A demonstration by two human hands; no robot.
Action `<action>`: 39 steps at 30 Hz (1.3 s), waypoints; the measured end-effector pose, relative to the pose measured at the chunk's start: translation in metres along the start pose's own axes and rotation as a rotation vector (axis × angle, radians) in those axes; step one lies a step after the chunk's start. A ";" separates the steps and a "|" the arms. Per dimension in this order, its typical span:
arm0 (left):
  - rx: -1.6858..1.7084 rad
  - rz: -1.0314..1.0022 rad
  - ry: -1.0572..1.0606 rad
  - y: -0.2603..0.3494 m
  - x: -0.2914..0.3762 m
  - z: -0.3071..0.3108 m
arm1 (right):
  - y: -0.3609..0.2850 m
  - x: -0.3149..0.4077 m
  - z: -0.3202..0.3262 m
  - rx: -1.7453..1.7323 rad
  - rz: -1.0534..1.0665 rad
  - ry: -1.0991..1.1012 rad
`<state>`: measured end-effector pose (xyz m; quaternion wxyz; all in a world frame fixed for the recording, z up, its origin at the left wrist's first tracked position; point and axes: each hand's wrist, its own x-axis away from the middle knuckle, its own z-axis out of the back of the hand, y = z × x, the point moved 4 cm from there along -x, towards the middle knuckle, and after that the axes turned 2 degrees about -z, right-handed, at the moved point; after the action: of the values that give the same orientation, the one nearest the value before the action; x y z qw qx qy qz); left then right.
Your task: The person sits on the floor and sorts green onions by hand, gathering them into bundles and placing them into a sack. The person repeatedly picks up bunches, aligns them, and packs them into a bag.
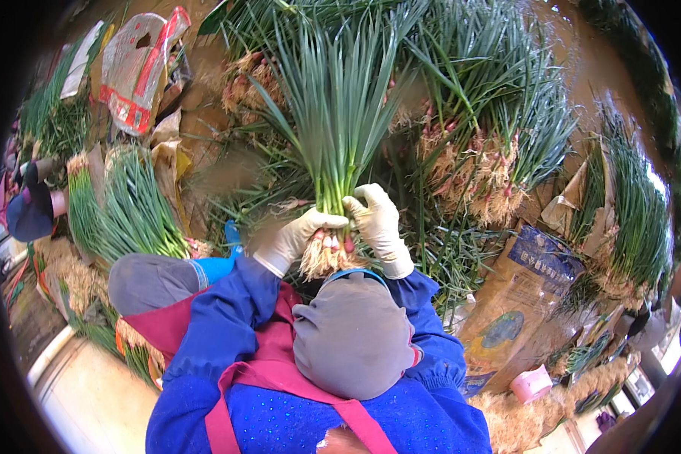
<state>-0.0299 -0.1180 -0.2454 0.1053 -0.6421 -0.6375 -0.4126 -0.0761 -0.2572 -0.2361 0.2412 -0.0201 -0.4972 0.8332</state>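
A bunch of green onions (332, 187) with reddish bulbs and pale roots stands upright before me, leaves fanned away from my body. My left hand (301, 235), in a cream rubber glove, is closed around its lower stalks just above the bulbs. On the right side of the same bunch, my gloved right hand (379, 224) pinches a stalk between thumb and curled fingers. The roots (323, 258) hang just below, over my knees. Loose green leaves lie on the ground behind and beside both hands.
Large heaps of green onions (476, 159) lie ahead and to the right. More bundles (139, 204) rest at left near a torn red-and-white sack (133, 74). A printed brown sack (522, 301) and a pink container (531, 384) are at right. Another person (31, 213) is at far left.
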 end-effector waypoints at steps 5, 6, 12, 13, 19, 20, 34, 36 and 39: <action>-0.105 -0.200 0.023 0.063 0.041 -0.034 | -0.026 -0.024 0.050 -0.153 0.180 0.042; 0.038 -0.336 -0.051 0.078 0.052 -0.041 | -0.028 -0.030 0.068 -0.044 0.228 0.160; 0.406 -0.700 -0.312 0.113 0.054 -0.014 | -0.019 -0.069 0.104 0.033 0.135 0.351; 0.410 -0.671 -0.256 0.108 0.047 0.000 | -0.018 -0.073 0.100 0.060 0.206 0.365; 0.484 -0.414 0.101 0.047 0.015 0.045 | -0.001 -0.128 0.054 0.437 0.308 0.489; 0.497 -0.390 0.079 0.040 0.013 0.044 | 0.001 -0.146 0.047 0.490 0.270 0.509; 0.278 -0.383 0.069 0.053 0.021 0.054 | 0.082 -0.137 0.134 -1.627 0.060 -0.076; 0.326 -0.323 -0.030 0.058 0.026 0.043 | 0.096 -0.105 0.150 -1.013 0.062 0.196; 0.496 -0.386 -0.249 0.069 0.038 0.015 | 0.108 -0.034 0.182 -0.596 -0.357 0.761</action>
<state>0.0326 -0.0916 -0.2022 0.0995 -0.5100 -0.8361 -0.1758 -0.1372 -0.4627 -0.2416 0.5273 -0.3045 -0.5859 0.5347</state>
